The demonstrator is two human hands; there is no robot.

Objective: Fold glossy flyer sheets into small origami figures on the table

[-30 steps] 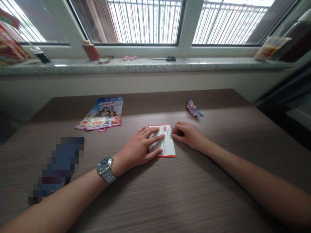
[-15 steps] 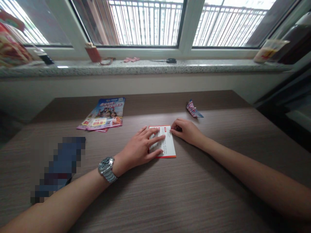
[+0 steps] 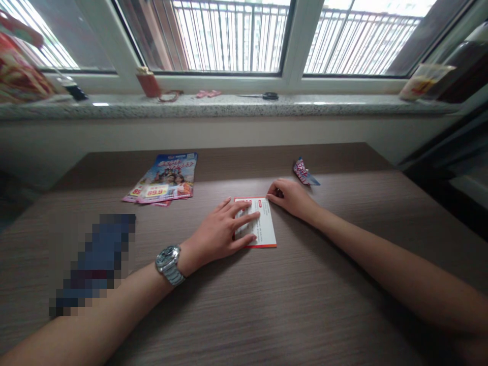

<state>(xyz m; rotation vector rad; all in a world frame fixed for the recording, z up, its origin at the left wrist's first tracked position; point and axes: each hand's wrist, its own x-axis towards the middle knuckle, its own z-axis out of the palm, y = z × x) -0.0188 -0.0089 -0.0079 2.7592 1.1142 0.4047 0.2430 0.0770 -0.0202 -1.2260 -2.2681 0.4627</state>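
A white card with orange edges (image 3: 267,229) lies flat on the brown wooden table (image 3: 244,315). My left hand (image 3: 223,229), with a metal watch (image 3: 170,264) at its wrist, rests with spread fingers over the card's left part and hides some of its print. At the card's top right corner is my right hand (image 3: 287,197), its thumb and fingertips pinched together on or beside the edge. Whether the fingertips grip the corner is too small to make out. A small folded patterned paper piece (image 3: 303,172) lies just beyond my right hand.
Colourful flyers (image 3: 171,178) are stacked at the back left. A pixelated dark blue item (image 3: 99,254) lies beside my left forearm. Scissors (image 3: 270,95), a red container (image 3: 148,84) and a cup (image 3: 423,81) stand or lie on the stone windowsill (image 3: 229,107).
My right hand has moved slightly up along the card's right edge to its top corner. My left hand stays spread on the card.
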